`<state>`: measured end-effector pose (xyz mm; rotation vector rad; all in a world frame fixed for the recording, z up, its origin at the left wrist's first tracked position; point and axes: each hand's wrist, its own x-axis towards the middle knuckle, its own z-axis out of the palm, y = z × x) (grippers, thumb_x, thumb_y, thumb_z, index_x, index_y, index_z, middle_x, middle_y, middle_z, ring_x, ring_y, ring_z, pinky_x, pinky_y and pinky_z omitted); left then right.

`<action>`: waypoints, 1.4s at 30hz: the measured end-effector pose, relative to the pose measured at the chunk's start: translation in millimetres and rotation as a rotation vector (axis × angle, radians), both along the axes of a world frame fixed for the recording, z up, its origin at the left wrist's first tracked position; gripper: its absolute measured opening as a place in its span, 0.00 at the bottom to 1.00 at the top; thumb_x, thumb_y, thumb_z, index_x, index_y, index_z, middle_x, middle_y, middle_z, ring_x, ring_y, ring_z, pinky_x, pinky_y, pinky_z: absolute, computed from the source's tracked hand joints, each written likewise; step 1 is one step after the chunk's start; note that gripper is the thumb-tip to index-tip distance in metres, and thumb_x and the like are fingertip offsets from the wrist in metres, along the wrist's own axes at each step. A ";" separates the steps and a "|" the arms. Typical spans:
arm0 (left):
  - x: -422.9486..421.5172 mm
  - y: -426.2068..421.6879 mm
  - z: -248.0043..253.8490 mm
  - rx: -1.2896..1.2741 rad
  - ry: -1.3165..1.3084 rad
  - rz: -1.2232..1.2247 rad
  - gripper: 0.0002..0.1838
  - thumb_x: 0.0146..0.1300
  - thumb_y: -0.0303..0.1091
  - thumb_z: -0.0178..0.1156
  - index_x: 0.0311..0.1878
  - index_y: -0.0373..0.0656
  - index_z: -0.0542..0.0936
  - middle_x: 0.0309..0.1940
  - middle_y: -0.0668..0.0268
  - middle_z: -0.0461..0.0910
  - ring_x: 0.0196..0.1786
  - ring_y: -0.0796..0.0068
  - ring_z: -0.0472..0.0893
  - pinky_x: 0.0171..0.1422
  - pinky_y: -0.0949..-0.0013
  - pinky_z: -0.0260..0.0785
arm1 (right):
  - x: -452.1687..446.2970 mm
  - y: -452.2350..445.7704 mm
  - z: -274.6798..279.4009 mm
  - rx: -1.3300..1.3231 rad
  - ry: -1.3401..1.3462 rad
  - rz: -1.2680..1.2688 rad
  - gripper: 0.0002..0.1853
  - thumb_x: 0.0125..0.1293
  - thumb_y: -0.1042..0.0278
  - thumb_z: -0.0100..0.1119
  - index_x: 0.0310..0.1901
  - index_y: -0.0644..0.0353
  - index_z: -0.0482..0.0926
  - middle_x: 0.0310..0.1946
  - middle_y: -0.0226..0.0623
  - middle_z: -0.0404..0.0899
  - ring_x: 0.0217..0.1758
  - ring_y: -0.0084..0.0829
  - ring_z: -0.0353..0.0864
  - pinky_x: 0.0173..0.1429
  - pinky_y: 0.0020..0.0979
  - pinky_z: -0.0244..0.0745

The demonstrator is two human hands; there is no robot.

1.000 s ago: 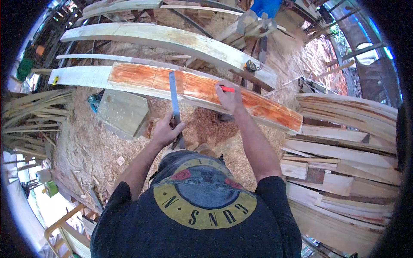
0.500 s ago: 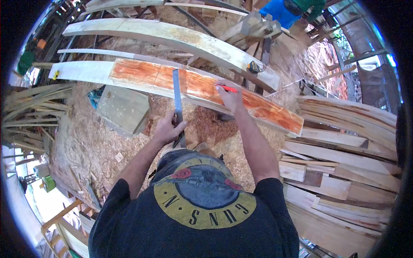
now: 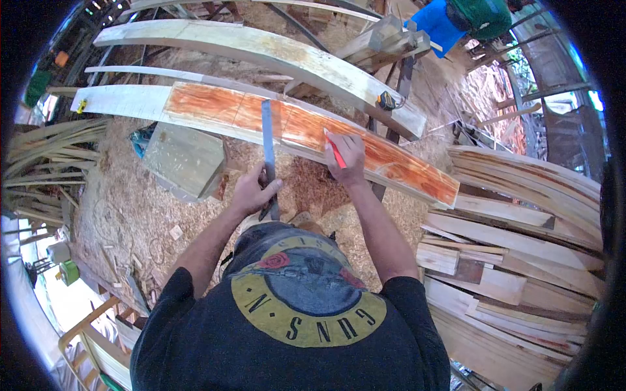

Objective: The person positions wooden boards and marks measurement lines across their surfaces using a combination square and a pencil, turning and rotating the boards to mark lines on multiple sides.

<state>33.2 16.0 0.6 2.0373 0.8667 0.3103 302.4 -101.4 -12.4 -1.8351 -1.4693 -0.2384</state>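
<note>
A long curved timber crosses in front of me, its middle and right part stained reddish orange. My left hand is closed round the lower part of a metal square, whose blade lies across the timber's near edge and stained face. To the right, my right hand grips a red marker over the near edge of the stained part. The marker's upper end points away from me; whether it touches the wood cannot be made out.
Behind lies another curved beam with a tape measure on it. A wooden block stands on the shavings. Stacked boards fill the right side. At the top right a person in green and blue bends over.
My right hand has moved slightly toward me, and the red marker has turned from nearly level to steep. The person at the top right has come further into view.
</note>
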 end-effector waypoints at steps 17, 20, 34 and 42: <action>3.8 8.7 7.8 -0.097 0.061 -0.014 0.33 0.60 0.55 0.69 0.58 0.38 0.77 0.29 0.57 0.82 0.32 0.60 0.83 0.40 0.58 0.76 | -3.4 -5.4 -13.2 0.058 0.032 -0.128 0.14 0.61 0.65 0.65 0.48 0.57 0.85 0.40 0.40 0.87 0.50 0.44 0.82 0.60 0.45 0.73; 2.7 12.3 5.1 -0.100 0.058 -0.034 0.30 0.60 0.53 0.69 0.56 0.39 0.77 0.28 0.60 0.81 0.31 0.65 0.82 0.39 0.61 0.75 | -33.2 -9.3 2.5 0.040 0.015 -0.053 0.14 0.61 0.65 0.65 0.48 0.56 0.85 0.40 0.41 0.87 0.50 0.45 0.82 0.59 0.45 0.73; 51.0 0.6 38.6 -0.144 -0.135 -0.049 0.18 0.71 0.45 0.62 0.52 0.41 0.75 0.30 0.59 0.81 0.34 0.62 0.84 0.42 0.58 0.76 | -83.4 -50.8 22.1 -0.324 1.257 0.024 0.10 0.69 0.66 0.63 0.48 0.60 0.83 0.27 0.33 0.77 0.31 0.22 0.75 0.38 0.29 0.73; 81.3 -7.8 57.5 -0.135 -0.218 -0.158 0.22 0.72 0.39 0.61 0.63 0.38 0.73 0.46 0.56 0.82 0.46 0.63 0.84 0.55 0.61 0.75 | -55.9 -51.5 31.2 -0.284 1.232 0.009 0.13 0.69 0.63 0.67 0.51 0.60 0.83 0.34 0.26 0.82 0.37 0.20 0.76 0.46 0.28 0.75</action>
